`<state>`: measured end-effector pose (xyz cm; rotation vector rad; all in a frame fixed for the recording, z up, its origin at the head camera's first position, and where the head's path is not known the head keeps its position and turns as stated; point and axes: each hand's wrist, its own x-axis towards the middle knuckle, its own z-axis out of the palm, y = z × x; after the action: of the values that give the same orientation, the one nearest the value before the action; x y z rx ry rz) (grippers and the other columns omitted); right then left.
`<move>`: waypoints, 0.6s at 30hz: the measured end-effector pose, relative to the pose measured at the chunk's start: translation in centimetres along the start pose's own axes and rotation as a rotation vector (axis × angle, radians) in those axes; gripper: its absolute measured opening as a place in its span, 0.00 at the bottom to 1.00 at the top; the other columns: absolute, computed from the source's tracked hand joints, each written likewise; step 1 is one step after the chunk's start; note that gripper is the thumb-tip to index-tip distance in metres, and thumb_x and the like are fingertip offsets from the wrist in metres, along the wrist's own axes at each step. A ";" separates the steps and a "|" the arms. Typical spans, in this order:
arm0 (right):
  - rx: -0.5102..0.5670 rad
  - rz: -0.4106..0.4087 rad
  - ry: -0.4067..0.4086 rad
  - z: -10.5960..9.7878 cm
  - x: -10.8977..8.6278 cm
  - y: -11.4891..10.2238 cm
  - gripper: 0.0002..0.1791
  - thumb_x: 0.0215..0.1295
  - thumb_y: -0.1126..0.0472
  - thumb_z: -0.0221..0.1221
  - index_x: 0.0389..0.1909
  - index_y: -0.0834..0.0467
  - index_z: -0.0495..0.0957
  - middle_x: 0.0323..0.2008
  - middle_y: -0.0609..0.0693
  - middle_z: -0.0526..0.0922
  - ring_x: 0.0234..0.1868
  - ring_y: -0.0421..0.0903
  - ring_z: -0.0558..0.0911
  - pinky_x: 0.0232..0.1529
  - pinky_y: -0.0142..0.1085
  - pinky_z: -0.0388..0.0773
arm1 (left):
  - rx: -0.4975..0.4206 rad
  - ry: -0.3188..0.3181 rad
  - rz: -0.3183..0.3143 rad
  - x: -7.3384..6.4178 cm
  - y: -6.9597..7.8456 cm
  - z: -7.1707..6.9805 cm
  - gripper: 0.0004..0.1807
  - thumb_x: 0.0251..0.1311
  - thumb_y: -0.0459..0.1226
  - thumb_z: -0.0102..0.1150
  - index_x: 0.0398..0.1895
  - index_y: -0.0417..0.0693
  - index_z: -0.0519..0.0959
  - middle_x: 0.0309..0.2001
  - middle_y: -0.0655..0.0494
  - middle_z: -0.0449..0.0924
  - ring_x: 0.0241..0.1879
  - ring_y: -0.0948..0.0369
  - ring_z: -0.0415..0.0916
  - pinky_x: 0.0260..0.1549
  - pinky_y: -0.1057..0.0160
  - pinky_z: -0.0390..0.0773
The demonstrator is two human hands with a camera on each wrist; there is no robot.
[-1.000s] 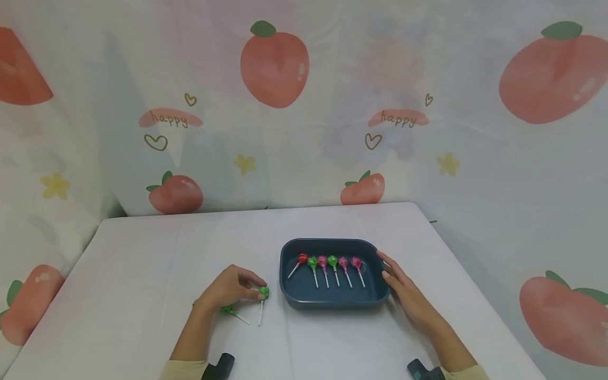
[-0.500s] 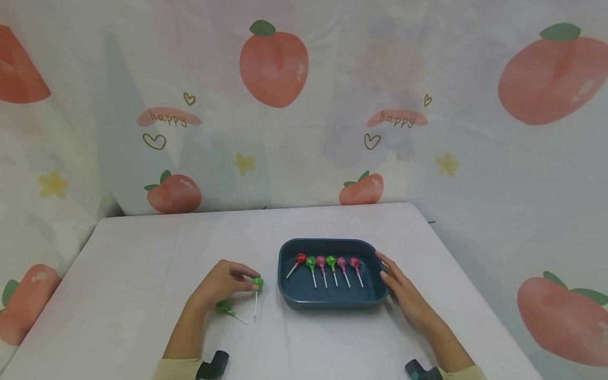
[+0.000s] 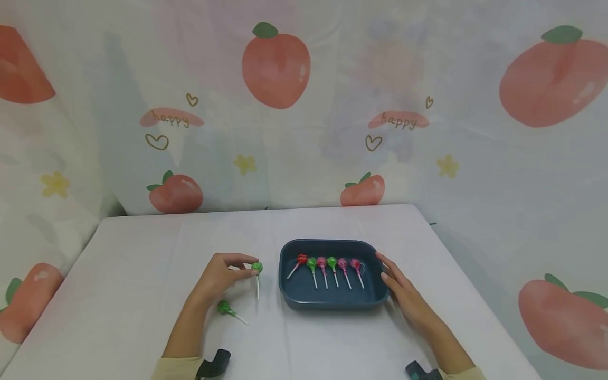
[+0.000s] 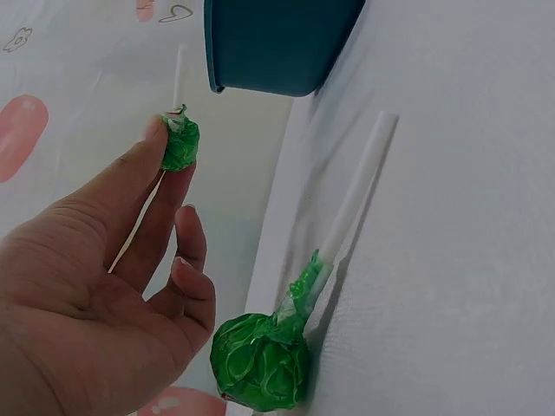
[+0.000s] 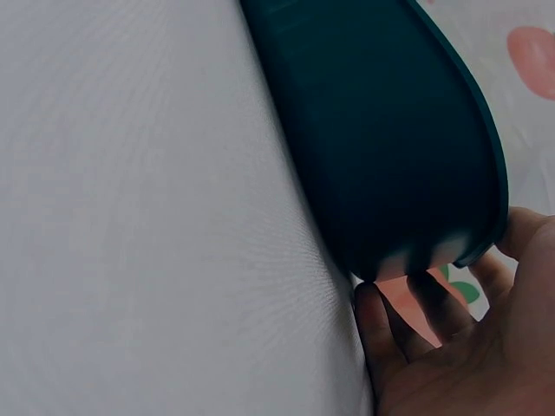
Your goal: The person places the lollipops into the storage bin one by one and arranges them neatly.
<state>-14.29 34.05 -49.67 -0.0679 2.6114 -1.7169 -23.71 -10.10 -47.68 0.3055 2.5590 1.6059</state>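
1. At the left of the tabletop, left hand: thumb and one finger in a narrow pinch on a lollipop; remaining fingers loosely curled, holding nothing. Risk: the rounded, slick-looking wrapper could roll free should the pinch slacken.

2. Below that hand, loose green lollipop, on its side, stick angled right. Risk: a low-passing wrist could knock it and set it rolling. Apart from all fingers.

3. To the right, held green lollipop. Risk: its dangling stick could snag on the tray's rim if moved low, twisting the head loose. Wrapped head between the fingertips, stick free; seemingly above the tabletop, outside the tray and near its left end.

4. Right of centre, dark blue tray with row of six lollipops. Risk: a jolt could roll the row askew. None touches the fingers.

5. At the tray's right end, right hand: fingers spread, tips against rim and end wall. Risk: uneven pressure could slide or tip the tray.
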 end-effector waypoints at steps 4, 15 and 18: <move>-0.003 0.005 0.000 0.0 0.0 0.0 0.30 0.85 0.46 0.42 0.82 0.42 0.53 0.82 0.54 0.48 0.80 0.62 0.46 0.72 0.63 0.47 | -0.038 0.003 0.010 0.2 0.4 0.4 0.13 0.52 0.39 0.81 0.42 0.61 0.92 0.39 0.57 0.83 0.46 0.54 0.75 0.37 0.55 0.71; -0.005 0.007 0.004 0.1 -0.1 0.1 0.30 0.85 0.46 0.42 0.82 0.42 0.53 0.82 0.54 0.48 0.81 0.62 0.45 0.72 0.63 0.48 | -0.105 -0.046 0.070 0.8 2.9 2.5 0.13 0.54 0.40 0.80 0.43 0.61 0.91 0.40 0.59 0.85 0.44 0.54 0.76 0.39 0.55 0.77; 0.003 0.000 0.004 0.0 -0.1 0.1 0.29 0.85 0.47 0.42 0.82 0.42 0.53 0.82 0.54 0.48 0.80 0.62 0.46 0.72 0.64 0.47 | -0.115 -0.052 0.084 1.1 3.7 3.2 0.13 0.55 0.39 0.80 0.43 0.61 0.91 0.39 0.59 0.85 0.44 0.54 0.76 0.39 0.55 0.77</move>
<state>-14.22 34.07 -49.72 -0.0646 2.6124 -1.7224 -23.76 -5.50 -45.72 0.4435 2.4345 1.7415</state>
